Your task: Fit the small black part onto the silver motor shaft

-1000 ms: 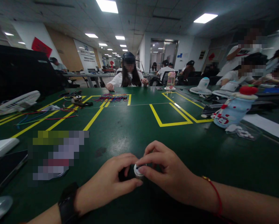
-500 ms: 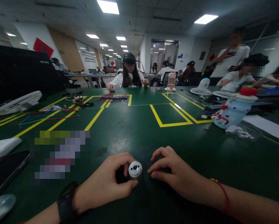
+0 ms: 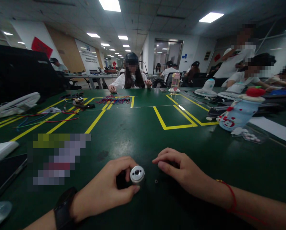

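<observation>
My left hand (image 3: 107, 185) is closed round a small cylindrical metal motor (image 3: 137, 173), thumb on the near side and fingers on the far side. The motor stands upright, its silvery end face up, with a dark centre and small holes. On the green table (image 3: 124, 124), just right of the motor, lies a tiny ring-like part (image 3: 156, 181), perhaps a nut. My right hand (image 3: 183, 167) hovers beyond and to the right of this part, fingers bent and thumb a little apart from them. I see nothing in its grasp.
Left lie a blurred-out packet (image 3: 61, 159), a dark flat device (image 3: 6, 175) and loose wires (image 3: 49, 119). A blue bottle (image 3: 238, 113) and a small clear bag (image 3: 250, 136) stand at the right. Across the table sits a person (image 3: 133, 76) near a wire bundle (image 3: 114, 100).
The tiny ring-like part now shows on the table where my right fingertips were close before. My right hand has shifted slightly, its fingers drawn together. My left hand keeps hold of the motor.
</observation>
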{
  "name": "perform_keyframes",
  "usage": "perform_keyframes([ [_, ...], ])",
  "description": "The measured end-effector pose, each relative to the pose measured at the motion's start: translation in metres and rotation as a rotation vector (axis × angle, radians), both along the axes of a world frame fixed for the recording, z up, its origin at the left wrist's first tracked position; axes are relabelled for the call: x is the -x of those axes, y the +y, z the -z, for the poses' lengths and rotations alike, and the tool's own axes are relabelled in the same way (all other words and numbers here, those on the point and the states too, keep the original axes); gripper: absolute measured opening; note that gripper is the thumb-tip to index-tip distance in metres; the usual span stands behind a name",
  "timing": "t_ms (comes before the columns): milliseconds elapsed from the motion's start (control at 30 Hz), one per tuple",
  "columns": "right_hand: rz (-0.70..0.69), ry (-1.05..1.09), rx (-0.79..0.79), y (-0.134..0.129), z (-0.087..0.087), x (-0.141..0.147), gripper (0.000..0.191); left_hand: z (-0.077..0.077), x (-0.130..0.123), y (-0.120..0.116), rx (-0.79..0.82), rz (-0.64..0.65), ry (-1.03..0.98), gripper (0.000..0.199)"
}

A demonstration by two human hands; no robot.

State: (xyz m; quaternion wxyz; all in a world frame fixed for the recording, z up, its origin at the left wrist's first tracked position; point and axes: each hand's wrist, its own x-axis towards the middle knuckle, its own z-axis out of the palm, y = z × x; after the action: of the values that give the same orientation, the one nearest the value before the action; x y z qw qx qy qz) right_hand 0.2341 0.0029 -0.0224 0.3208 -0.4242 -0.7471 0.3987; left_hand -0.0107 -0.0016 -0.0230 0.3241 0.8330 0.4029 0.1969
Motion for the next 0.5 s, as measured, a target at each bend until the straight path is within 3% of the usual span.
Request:
perform_keyframes([
  [133,0.235,0.256,0.184,0.011,0.005,-0.003,0.023,0.000,0.000,-0.001,0.006,0.003,-0.009,0.017],
  [233,0.278,0.342,0.228,0.016,0.009,-0.005,0.027,0.000,0.001,-0.001,0.020,0.000,-0.006,0.020],
  [333,0.197,0.275,0.203,0.015,0.009,-0.005,0.023,-0.001,0.001,-0.001,0.019,0.005,0.002,0.023],
  [500,-0.052,-0.047,0.056,0.007,0.000,-0.003,0.011,-0.002,0.002,-0.001,0.014,0.027,-0.003,0.027],
])
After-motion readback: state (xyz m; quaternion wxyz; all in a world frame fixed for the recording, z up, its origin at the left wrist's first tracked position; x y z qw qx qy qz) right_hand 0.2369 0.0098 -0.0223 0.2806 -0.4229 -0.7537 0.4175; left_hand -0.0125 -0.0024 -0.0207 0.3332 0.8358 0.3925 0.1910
